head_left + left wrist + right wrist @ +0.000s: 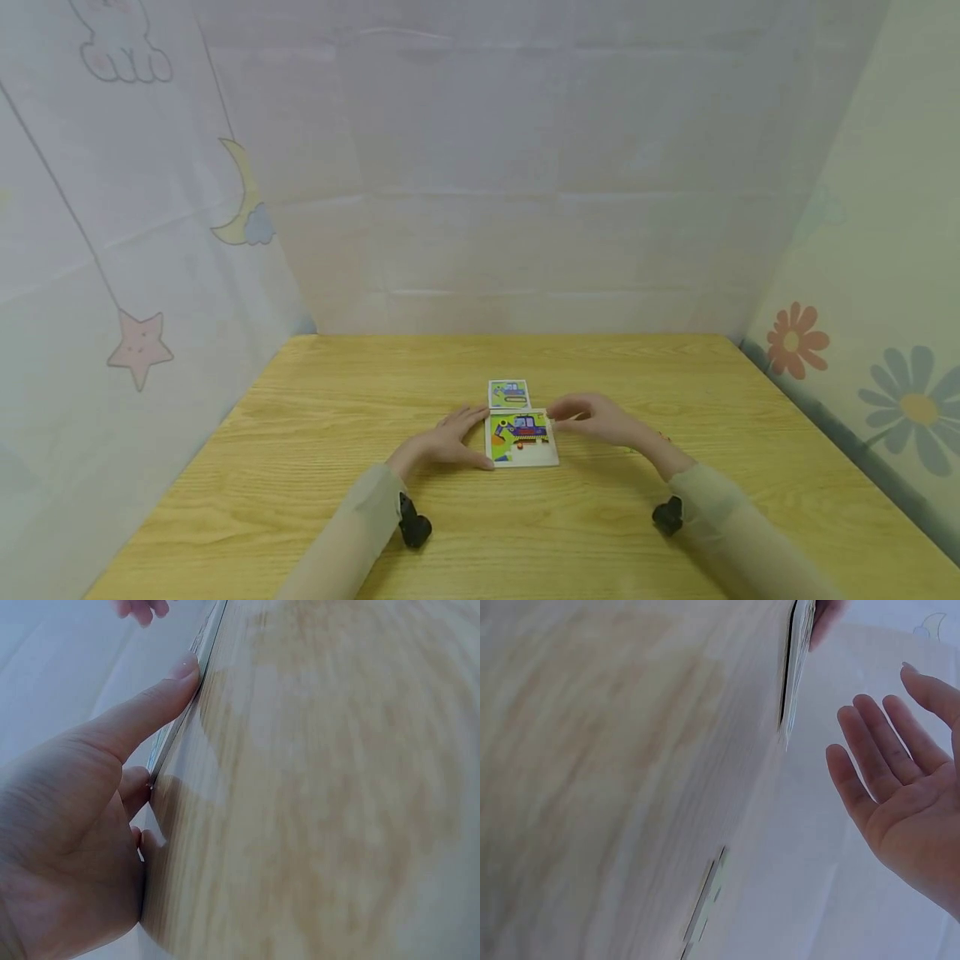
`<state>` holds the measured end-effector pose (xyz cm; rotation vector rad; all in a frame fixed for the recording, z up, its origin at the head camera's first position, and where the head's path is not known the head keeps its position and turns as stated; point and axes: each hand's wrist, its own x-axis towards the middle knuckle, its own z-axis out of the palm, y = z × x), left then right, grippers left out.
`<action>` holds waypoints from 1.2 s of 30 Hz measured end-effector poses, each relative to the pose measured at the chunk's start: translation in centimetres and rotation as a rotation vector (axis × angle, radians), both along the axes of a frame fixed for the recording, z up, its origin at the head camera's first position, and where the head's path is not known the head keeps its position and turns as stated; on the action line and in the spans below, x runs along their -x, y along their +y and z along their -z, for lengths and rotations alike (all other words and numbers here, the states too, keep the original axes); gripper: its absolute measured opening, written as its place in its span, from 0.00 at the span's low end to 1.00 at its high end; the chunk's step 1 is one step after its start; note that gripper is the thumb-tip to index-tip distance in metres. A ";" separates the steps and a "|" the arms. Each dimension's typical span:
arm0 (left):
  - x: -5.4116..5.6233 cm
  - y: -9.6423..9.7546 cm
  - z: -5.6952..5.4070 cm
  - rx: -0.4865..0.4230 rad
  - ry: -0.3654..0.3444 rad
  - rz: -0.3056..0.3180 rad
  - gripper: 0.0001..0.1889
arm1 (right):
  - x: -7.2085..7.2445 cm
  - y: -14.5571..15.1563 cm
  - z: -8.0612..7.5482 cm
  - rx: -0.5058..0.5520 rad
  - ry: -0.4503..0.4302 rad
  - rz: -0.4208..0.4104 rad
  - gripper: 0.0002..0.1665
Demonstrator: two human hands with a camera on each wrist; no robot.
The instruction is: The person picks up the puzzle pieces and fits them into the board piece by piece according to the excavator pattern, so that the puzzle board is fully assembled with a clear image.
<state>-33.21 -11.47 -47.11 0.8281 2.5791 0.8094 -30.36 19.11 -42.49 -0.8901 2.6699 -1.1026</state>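
Note:
A square puzzle board [522, 439] with a colourful digger picture lies flat on the wooden table. Part of its lower right is plain white. Just beyond it is a smaller picture card [509, 394] with a similar digger. My left hand [450, 442] rests at the board's left side, its thumb [161, 701] touching the edge and its fingers stretched toward the upper left corner. At the upper right corner hovers my right hand [600, 419]; the right wrist view shows its fingers [885, 750] loosely extended, apart from the board, with nothing in them.
Flat puzzle pieces [703, 900] lie on the table below the right hand, mostly hidden by the right forearm in the head view. The wooden table [360, 375] meets a pale cloth backdrop [480, 208] at the back and sides. Black wrist cameras [414, 523] sit on both sleeves.

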 end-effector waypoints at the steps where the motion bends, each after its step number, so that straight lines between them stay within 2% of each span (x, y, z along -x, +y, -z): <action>1: 0.0 0.0 0.0 0.000 0.001 0.000 0.50 | 0.0 0.2 0.0 0.007 0.005 0.001 0.21; 12: -0.3 0.0 -0.2 -0.012 -0.008 0.008 0.50 | -0.3 2.9 0.2 0.022 0.046 0.083 0.23; 21: -0.3 -0.1 -0.2 0.001 0.013 0.007 0.50 | -0.9 4.6 0.1 0.013 0.094 0.131 0.23; 28: -0.4 0.0 -0.5 0.001 0.008 0.012 0.50 | -1.1 6.0 0.4 0.008 0.067 0.164 0.26; 36: -0.3 -0.1 -0.2 0.007 0.017 0.018 0.50 | -1.2 7.8 1.1 0.002 0.014 0.162 0.26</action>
